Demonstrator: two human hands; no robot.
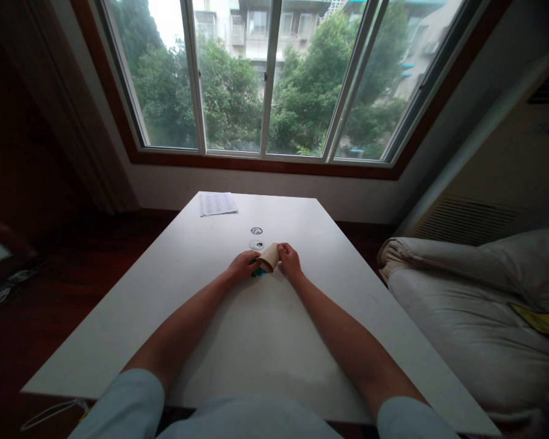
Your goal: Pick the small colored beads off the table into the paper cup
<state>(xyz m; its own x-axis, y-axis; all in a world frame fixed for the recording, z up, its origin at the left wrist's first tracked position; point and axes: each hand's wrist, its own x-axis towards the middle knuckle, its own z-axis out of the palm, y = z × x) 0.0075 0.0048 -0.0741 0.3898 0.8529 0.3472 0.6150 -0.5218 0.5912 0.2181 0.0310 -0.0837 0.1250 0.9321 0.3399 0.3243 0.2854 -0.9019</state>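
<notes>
A short brown cardboard tube [270, 257] is tilted between my two hands over the white table [274, 329], its open end facing me. My right hand [290, 260] pinches the tube's upper right edge, with fingers and thumb closed. My left hand [244, 266] has its fingers bent at the tube's left rim. Partly under these fingers and the tube shows a small green and blue piece [258, 272]; its full shape is hidden. Just beyond the hands lie two flat round pieces with dark outlines, a nearer one [256, 244] and a farther one [256, 231].
At the table's far left corner lies a stack of printed sheets [218, 203]. A wide window [265, 79] is beyond the table. On the right stands a covered couch or bed [457, 305]. A white cable [50, 413] hangs by the near left corner.
</notes>
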